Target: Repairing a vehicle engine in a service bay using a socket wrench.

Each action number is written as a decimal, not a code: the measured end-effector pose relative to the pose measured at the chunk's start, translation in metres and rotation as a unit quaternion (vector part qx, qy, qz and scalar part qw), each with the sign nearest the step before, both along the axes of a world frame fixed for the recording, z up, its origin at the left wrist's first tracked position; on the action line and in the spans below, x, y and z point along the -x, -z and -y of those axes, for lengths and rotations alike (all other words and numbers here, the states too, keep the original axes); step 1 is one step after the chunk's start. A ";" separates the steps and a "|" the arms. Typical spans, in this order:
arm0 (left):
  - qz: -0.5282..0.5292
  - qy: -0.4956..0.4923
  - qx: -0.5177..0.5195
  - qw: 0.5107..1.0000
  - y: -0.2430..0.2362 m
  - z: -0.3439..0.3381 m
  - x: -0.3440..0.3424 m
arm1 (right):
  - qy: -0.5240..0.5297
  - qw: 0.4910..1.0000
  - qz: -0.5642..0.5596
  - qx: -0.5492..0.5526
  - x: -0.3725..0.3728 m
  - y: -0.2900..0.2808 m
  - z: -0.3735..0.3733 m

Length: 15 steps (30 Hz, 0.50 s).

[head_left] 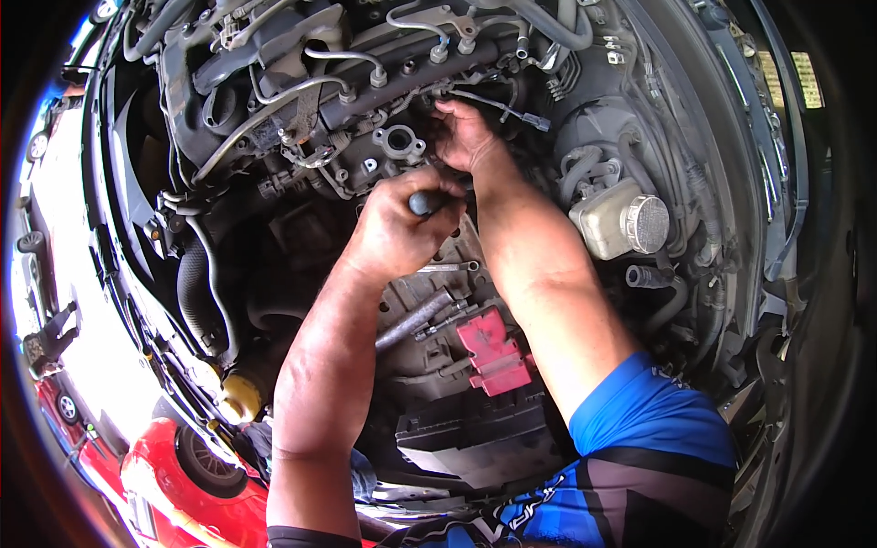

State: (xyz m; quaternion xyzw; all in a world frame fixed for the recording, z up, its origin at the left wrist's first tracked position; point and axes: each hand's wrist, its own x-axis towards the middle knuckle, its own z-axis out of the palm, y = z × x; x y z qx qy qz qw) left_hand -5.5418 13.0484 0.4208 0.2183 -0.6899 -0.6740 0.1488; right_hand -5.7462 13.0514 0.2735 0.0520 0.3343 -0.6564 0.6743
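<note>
My left hand point(406, 226) is closed round a dark tool handle point(423, 204); its rounded end shows above the fist, while the rest of the tool is hidden. My right hand point(468, 139) reaches farther into the engine bay. Its thumb and fingers are curled together beside a thin metal pipe point(480, 100) under the fuel rail point(402, 87); what they grip, if anything, I cannot make out. Just left of that hand sits a round metal flange point(398, 140) with an open bore and bolt ears.
A spanner point(452, 267) and a metal tube point(416, 320) lie below my hands. Nearer are a red plastic cover point(493, 352) and a black box point(480, 438). To the right stands a fluid reservoir point(603, 224). A corrugated hose point(194, 283) and a yellow cap point(240, 399) are at left.
</note>
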 end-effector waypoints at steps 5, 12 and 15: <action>-0.035 0.000 0.047 0.998 0.014 0.007 0.016 | -0.016 1.000 -0.001 -0.013 0.006 0.002 0.012; -0.022 0.031 0.158 0.987 0.012 0.013 0.004 | 0.058 0.996 0.029 0.060 -0.035 -0.005 0.030; -0.076 0.052 0.167 0.982 0.014 0.000 0.024 | -0.008 0.994 0.017 0.112 0.006 0.009 0.014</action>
